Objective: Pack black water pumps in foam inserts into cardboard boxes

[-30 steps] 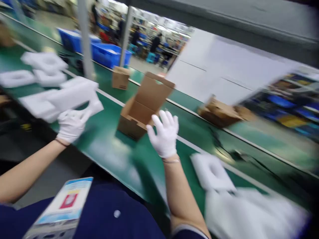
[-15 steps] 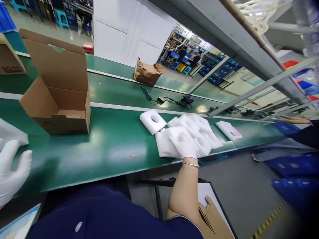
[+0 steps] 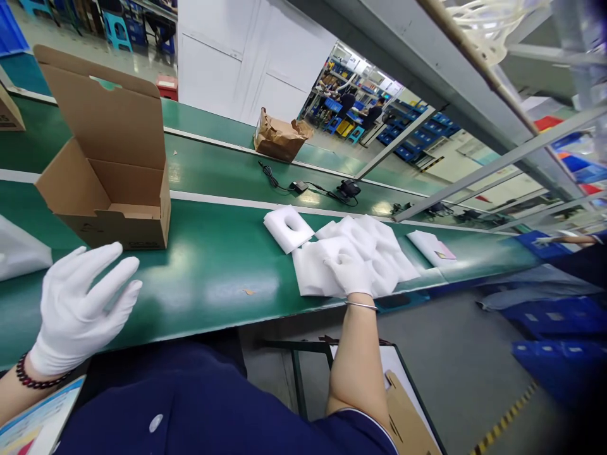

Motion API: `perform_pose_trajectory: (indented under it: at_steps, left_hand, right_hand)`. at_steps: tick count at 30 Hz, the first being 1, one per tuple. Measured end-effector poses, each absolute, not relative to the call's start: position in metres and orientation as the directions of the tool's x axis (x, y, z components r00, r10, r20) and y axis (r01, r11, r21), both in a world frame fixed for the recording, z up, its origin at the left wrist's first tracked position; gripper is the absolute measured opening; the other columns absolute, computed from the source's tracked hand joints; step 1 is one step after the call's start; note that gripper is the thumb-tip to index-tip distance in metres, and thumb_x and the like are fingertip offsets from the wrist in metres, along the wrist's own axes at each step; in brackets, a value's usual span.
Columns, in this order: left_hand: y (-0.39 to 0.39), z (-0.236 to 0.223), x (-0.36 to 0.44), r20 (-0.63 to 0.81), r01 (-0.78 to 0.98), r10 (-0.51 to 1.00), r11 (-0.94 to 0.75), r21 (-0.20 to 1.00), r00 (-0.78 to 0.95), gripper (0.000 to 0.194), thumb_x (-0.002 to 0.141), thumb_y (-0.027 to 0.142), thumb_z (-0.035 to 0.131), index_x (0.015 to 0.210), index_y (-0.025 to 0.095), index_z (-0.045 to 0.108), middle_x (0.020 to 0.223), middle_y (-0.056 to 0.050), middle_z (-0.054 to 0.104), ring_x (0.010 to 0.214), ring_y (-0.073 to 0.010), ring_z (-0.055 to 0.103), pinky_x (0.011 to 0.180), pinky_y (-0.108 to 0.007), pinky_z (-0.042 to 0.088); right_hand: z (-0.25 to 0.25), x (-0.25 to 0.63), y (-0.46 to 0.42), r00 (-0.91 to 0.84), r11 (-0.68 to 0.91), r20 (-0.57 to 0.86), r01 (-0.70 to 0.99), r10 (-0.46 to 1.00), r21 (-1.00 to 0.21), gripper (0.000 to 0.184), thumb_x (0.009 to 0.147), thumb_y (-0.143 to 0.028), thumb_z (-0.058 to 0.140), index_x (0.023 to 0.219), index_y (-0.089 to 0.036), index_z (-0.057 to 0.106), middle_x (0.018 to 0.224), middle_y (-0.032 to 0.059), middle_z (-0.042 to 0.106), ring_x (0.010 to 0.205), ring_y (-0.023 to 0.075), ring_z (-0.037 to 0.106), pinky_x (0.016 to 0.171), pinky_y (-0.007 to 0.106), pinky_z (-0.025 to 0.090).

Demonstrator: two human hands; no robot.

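Observation:
My left hand (image 3: 80, 309) in a white glove hovers open above the green conveyor belt (image 3: 213, 272), just in front of an open brown cardboard box (image 3: 104, 158), with its fingers spread and nothing in them. My right hand (image 3: 348, 275), also gloved, lies on a loose pile of white foam inserts (image 3: 360, 253). Whether it grips them is hard to see. One holed foam insert (image 3: 288, 229) sits at the pile's far side. A foam sheet (image 3: 19, 253) lies at the left edge.
A foam piece with a small printed card (image 3: 429, 248) lies right of the pile. A black cable and adapter (image 3: 298, 186) and a brown paper bundle (image 3: 281, 138) rest on the far belts. A co-worker's arm (image 3: 564, 240) reaches in at right, above blue crates (image 3: 554, 316).
Since the oldest frame my view has swung right along the belt. My left hand has come in from the frame's edge to beside the box. My right hand stays on the foam pile.

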State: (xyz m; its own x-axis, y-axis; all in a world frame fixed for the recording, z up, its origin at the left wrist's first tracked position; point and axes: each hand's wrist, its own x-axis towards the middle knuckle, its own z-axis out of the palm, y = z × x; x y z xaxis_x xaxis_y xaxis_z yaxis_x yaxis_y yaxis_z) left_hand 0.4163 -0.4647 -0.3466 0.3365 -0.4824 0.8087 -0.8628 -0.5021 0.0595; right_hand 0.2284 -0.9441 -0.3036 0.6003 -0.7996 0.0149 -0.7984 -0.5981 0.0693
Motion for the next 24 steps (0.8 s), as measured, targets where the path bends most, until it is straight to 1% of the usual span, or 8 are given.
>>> perform_pose_trajectory:
  at_steps: [3, 6, 8, 11, 14, 18, 22, 24]
  left_hand:
    - [-0.457, -0.345, 0.415, 0.8, -0.865, -0.508, -0.502, 0.026, 0.319, 0.058, 0.078, 0.017, 0.075, 0.133, 0.025, 0.056, 0.138, -0.013, 0.059, 0.12, -0.0327, 0.062, 0.103, -0.057, 0.051]
    - [-0.452, -0.342, 0.409, 0.777, -0.862, -0.497, -0.495, 0.112, 0.387, 0.034, 0.088, 0.02, 0.065, 0.122, 0.019, 0.061, 0.147, -0.005, 0.052, 0.126, -0.031, 0.057, 0.109, -0.057, 0.046]
    - [-0.458, -0.339, 0.4, 0.744, -0.863, -0.493, -0.453, 0.223, 0.451, 0.03, 0.092, 0.023, 0.061, 0.122, 0.024, 0.061, 0.147, 0.001, 0.051, 0.127, -0.03, 0.056, 0.11, -0.057, 0.044]
    - [-0.488, -0.34, 0.386, 0.5, -0.737, -0.581, -0.289, 0.611, 0.642, 0.062, 0.092, 0.04, 0.063, 0.149, 0.033, 0.039, 0.148, -0.006, 0.052, 0.122, -0.0283, 0.061, 0.104, -0.051, 0.053]
    - [-0.532, -0.346, 0.376, 0.156, -0.315, -0.698, -0.105, 0.943, 0.699, 0.091, 0.093, 0.055, 0.056, 0.16, 0.025, 0.002, 0.16, -0.018, 0.032, 0.134, -0.0323, 0.053, 0.103, -0.049, 0.054]
    - [-0.565, -0.348, 0.374, 0.126, -0.185, -0.653, -0.021, 0.983, 0.747, 0.078, 0.097, 0.044, 0.049, 0.159, 0.015, 0.011, 0.164, -0.016, 0.023, 0.15, -0.0316, 0.028, 0.121, -0.046, 0.033]
    - [-0.537, -0.324, 0.391, 0.119, -0.346, -0.719, -0.176, 0.921, 0.684, 0.078, 0.093, 0.048, 0.057, 0.155, 0.011, 0.029, 0.153, -0.019, 0.044, 0.139, -0.0346, 0.046, 0.117, -0.05, 0.039]
    - [-0.501, -0.304, 0.399, 0.216, -0.488, -0.623, -0.306, 0.817, 0.752, 0.077, 0.09, 0.054, 0.061, 0.153, 0.016, 0.036, 0.153, -0.017, 0.044, 0.139, -0.0339, 0.046, 0.118, -0.051, 0.039]
  right_hand:
    - [-0.283, 0.224, -0.94, 0.548, -0.542, 0.042, -0.834, -0.835, 0.099, 0.044, 0.091, -0.053, 0.051, 0.093, -0.012, 0.068, 0.098, 0.0159, 0.066, 0.092, 0.0296, 0.06, 0.076, 0.038, 0.043]
    - [-0.259, 0.22, -0.919, 0.452, -0.446, 0.285, -0.891, -0.845, 0.09, 0.051, 0.09, -0.053, 0.051, 0.108, -0.008, 0.066, 0.103, 0.0203, 0.066, 0.096, 0.0332, 0.06, 0.08, 0.042, 0.044]
    - [-0.25, 0.222, -0.888, 0.48, -0.52, 0.451, -0.853, -0.752, 0.04, 0.05, 0.087, -0.051, 0.054, 0.112, -0.009, 0.063, 0.101, 0.0201, 0.066, 0.096, 0.0345, 0.06, 0.084, 0.045, 0.045]
    - [-0.26, 0.242, -0.819, 0.782, -0.904, 0.513, -0.426, -0.354, 0.026, 0.03, 0.083, -0.044, 0.056, 0.092, -0.017, 0.064, 0.087, 0.0131, 0.065, 0.099, 0.0328, 0.06, 0.096, 0.048, 0.044]
    - [-0.296, 0.278, -0.751, 0.887, -0.985, 0.44, 0.171, 0.142, -0.026, 0.022, 0.075, -0.036, 0.059, 0.088, -0.02, 0.062, 0.077, 0.0051, 0.063, 0.089, 0.0265, 0.062, 0.11, 0.048, 0.037]
    - [-0.342, 0.31, -0.712, 0.862, -0.969, 0.498, 0.196, 0.095, -0.153, 0.038, 0.079, -0.052, 0.062, 0.095, -0.017, 0.062, 0.074, 0.0035, 0.063, 0.075, 0.0227, 0.062, 0.111, 0.049, 0.037]
    - [-0.357, 0.304, -0.737, 0.862, -0.935, 0.486, 0.279, 0.145, -0.217, 0.026, 0.091, -0.043, 0.054, 0.088, -0.021, 0.067, 0.077, 0.0059, 0.069, 0.081, 0.0246, 0.067, 0.108, 0.048, 0.04]
    - [-0.363, 0.313, -0.767, 0.923, -0.973, 0.382, 0.138, 0.058, -0.186, 0.031, 0.087, -0.051, 0.057, 0.08, -0.023, 0.068, 0.077, 0.0092, 0.07, 0.087, 0.0306, 0.068, 0.104, 0.05, 0.044]
